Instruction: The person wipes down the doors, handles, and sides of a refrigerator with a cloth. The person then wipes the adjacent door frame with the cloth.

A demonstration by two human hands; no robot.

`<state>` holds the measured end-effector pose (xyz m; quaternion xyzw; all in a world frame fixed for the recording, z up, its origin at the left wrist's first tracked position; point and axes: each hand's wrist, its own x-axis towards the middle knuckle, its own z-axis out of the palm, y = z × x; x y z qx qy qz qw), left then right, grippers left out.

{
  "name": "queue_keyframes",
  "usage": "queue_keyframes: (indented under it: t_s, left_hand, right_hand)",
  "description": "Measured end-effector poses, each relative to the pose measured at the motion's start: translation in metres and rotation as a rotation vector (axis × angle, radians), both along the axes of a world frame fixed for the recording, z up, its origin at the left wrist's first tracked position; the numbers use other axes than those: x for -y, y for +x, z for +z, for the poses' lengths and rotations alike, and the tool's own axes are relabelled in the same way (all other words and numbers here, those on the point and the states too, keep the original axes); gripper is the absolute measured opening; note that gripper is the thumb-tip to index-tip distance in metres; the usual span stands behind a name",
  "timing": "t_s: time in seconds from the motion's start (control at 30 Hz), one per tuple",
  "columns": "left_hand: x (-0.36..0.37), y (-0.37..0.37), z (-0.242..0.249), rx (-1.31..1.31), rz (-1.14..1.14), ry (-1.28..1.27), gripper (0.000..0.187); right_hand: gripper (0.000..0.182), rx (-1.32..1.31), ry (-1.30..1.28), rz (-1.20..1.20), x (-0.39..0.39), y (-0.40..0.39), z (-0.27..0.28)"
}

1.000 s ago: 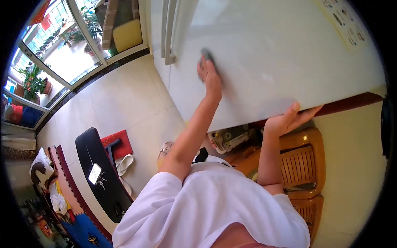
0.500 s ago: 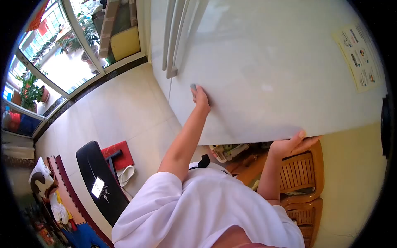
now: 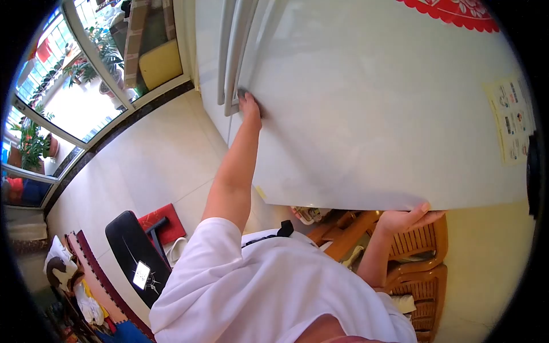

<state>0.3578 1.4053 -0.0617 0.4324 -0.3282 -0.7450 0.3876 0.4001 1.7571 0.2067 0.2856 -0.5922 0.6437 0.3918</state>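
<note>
Left hand [image 3: 250, 107]: arm stretched forward; fingers closed on a small grey pad [image 3: 242, 92], clamped against the white front; finger detail partly hidden.
Grey pad: between the left hand and the white refrigerator front [image 3: 354, 114], just beside the lower end of the handles [image 3: 231, 106]; mostly covered by the fingers.
Right hand [image 3: 403, 220]: at the near edge of the refrigerator front; thumb lies along the edge, fingers apart from the thumb and reaching past it; nothing seen held.
Refrigerator front: smooth, white, glossy; yellowish patch [image 3: 261, 192] at its near left corner.
Label sheet [image 3: 510, 121]: yellow-bordered, printed, stuck on the front toward the right side.
Red cloth [image 3: 457, 12]: scalloped edge, white pattern, at the upper right.
Wearer: white short-sleeved shirt [image 3: 274, 280].
Chairs [image 3: 420, 286]: brown, slatted, below and beside the right forearm.
Floor, left: black padded bench [image 3: 123, 243] with a white card [image 3: 142, 275] on it; red mat [image 3: 166, 220] near the bench; pale shoe [image 3: 176, 250] partly hidden.
Far left: glass doors [image 3: 86, 103]; potted plants [image 3: 34, 140] beyond the glass.
Lower left: heaped clothes [image 3: 86, 303] beside a long pinkish mat [image 3: 100, 286].
</note>
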Motion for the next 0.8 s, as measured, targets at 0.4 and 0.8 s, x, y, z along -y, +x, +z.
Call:
queue_keyframes:
  t_s: [0.4,0.8]
  left_hand:
    - [-0.008,0.012,-0.017,0.455,0.311,-0.055,0.048]
    - [0.024,0.011,0.002,0.703,-0.022,-0.044,0.046]
  right_hand:
    - [0.066,0.062,0.045,-0.162,-0.003,0.000,-0.003]
    - [0.062,-0.213,0.081,-0.377,-0.002,-0.006,-0.009]
